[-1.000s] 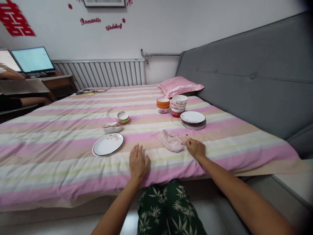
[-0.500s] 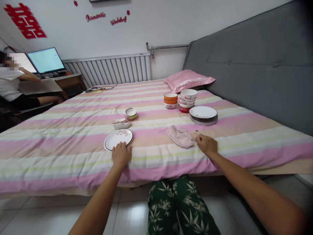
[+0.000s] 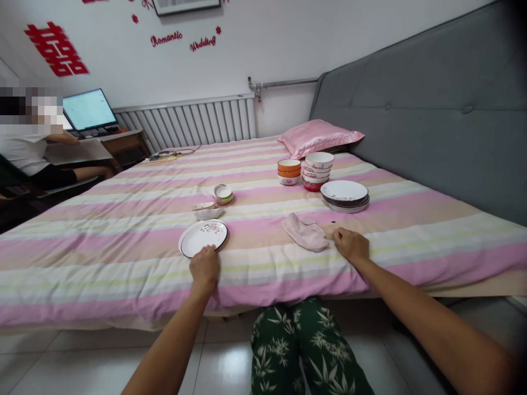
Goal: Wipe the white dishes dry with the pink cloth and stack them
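My left hand [image 3: 205, 267] is closed at the near right rim of a white plate [image 3: 201, 237] with a floral print and a dark edge; its fingertips are hidden. Just beyond that plate sits a white dish [image 3: 209, 213], with small stacked bowls [image 3: 223, 192] behind it. My right hand [image 3: 351, 244] rests on the bed as a fist, and nothing shows in it. Left of this fist, close to it, lies a crumpled pale pink cloth [image 3: 305, 233]. A stack of plates [image 3: 345, 192] stands past the right hand.
Orange and white bowls [image 3: 289, 167] stand beside a taller bowl stack [image 3: 319, 160] on the striped bed [image 3: 255, 219]. Farther back are a pink pillow [image 3: 319, 137] and cables [image 3: 175, 152]. A grey headboard [image 3: 420, 120] rises at right. A person [image 3: 24, 145] sits by monitors at left.
The fingers of my left hand have gone from spread over the plate to curled at its rim. My right hand and the cloth stay put. The view has tilted up slightly.
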